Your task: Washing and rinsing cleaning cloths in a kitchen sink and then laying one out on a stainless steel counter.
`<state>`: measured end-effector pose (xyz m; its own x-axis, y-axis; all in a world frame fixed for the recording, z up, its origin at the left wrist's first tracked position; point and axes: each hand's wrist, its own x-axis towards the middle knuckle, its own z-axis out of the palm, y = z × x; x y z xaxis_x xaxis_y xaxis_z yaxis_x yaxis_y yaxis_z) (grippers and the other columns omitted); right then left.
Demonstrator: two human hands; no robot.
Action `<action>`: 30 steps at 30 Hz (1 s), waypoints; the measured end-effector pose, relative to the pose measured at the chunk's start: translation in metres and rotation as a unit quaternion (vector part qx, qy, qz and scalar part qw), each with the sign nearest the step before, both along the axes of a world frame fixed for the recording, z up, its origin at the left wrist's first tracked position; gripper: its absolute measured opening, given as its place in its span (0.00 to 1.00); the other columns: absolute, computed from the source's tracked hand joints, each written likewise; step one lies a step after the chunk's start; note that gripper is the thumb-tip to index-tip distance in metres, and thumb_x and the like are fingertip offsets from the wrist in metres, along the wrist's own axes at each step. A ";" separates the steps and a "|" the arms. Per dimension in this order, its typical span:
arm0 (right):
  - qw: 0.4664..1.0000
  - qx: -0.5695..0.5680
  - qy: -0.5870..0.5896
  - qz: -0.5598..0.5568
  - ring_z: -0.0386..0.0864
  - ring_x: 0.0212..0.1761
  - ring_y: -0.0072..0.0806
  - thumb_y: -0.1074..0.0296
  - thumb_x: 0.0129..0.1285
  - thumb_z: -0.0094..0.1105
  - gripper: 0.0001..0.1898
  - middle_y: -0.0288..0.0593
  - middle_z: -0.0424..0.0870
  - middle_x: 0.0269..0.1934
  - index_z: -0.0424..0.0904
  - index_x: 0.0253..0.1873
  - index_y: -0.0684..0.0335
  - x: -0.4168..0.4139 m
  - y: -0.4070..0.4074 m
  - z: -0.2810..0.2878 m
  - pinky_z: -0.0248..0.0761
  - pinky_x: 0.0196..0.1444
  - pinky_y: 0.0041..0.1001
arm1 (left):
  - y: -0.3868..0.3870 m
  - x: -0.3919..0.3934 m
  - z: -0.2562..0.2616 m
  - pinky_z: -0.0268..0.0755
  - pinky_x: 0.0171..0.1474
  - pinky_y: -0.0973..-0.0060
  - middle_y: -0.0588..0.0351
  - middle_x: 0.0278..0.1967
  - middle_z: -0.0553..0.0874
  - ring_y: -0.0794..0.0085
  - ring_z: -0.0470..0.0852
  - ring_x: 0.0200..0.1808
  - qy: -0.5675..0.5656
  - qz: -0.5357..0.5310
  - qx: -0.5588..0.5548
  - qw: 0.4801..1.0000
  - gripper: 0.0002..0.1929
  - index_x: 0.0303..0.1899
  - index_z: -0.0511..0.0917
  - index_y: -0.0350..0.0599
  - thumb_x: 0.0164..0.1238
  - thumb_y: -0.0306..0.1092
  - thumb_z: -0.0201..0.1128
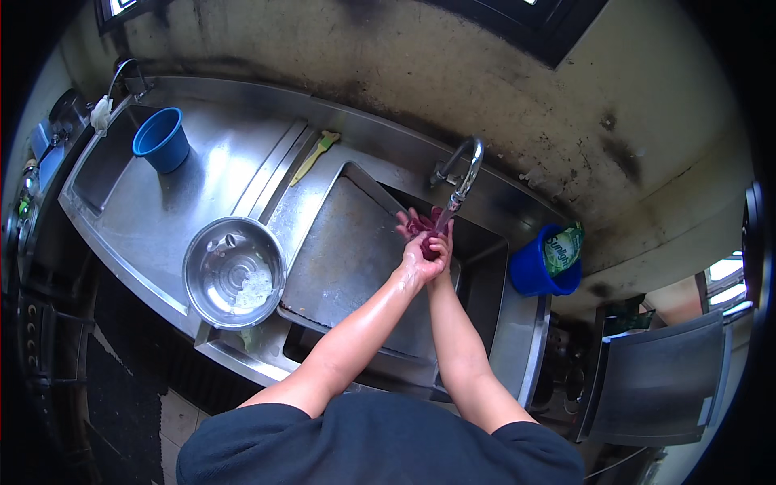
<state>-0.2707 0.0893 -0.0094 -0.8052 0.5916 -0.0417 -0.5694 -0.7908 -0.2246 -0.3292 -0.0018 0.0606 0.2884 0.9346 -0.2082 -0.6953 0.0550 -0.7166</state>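
Both hands are together under the chrome faucet (467, 176), with water running onto them. Between them is a wet, dark red bundle (429, 242), possibly cloth; the fingers hide part of it. My left hand (418, 257) grips it from the left, with soap suds on the wrist. On the other side, my right hand (447, 248) closes around the same bundle. Below the hands, a large metal tray (357, 242) lies tilted in the stainless steel sink (485, 279). To the left, a round metal bowl (209, 273) holds water and some white foam.
A yellow-green brush (315, 159) lies on the ledge behind the tray. A light blue bucket (162, 142) stands in the left basin. At the sink's right end, a dark blue bucket (536, 267) holds a green Sunlight packet (564, 248). A stained wall (388, 73) rises behind.
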 end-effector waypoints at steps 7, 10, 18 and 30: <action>0.966 0.187 -0.156 0.084 0.72 0.32 0.20 0.63 0.66 0.52 0.20 0.35 0.74 0.36 0.67 0.61 0.58 -0.004 0.021 0.078 0.69 0.29 0.18 | -0.013 -0.002 0.005 0.54 0.16 0.91 0.66 0.20 0.71 0.86 0.65 0.19 0.316 -0.081 0.120 0.938 0.09 0.29 0.70 0.47 0.63 0.36 0.60; 0.870 0.264 -0.377 0.178 0.66 0.22 0.18 0.61 0.66 0.52 0.12 0.31 0.71 0.22 0.75 0.37 0.65 -0.013 0.023 0.087 0.60 0.23 0.18 | -0.013 0.003 -0.005 0.52 0.17 0.90 0.67 0.19 0.68 0.87 0.65 0.20 0.534 -0.097 0.093 0.835 0.09 0.27 0.69 0.49 0.65 0.36 0.58; 0.420 0.555 -0.718 -0.022 0.76 0.26 0.28 0.56 0.67 0.48 0.16 0.39 0.78 0.24 0.78 0.30 0.60 -0.029 0.014 0.045 0.70 0.31 0.29 | -0.012 0.007 -0.042 0.71 0.47 0.60 0.33 0.34 0.81 0.44 0.80 0.40 0.976 -0.059 -0.043 0.204 0.17 0.37 0.74 0.34 0.61 0.42 0.54; 0.995 0.056 0.046 0.063 0.77 0.49 0.34 0.43 0.67 0.39 0.28 0.48 0.80 0.46 0.73 0.52 0.64 0.031 0.016 0.027 0.66 0.59 0.36 | 0.047 -0.021 0.005 0.76 0.23 0.83 0.55 0.23 0.78 0.73 0.79 0.23 0.064 -0.086 0.013 0.994 0.17 0.39 0.73 0.33 0.62 0.41 0.55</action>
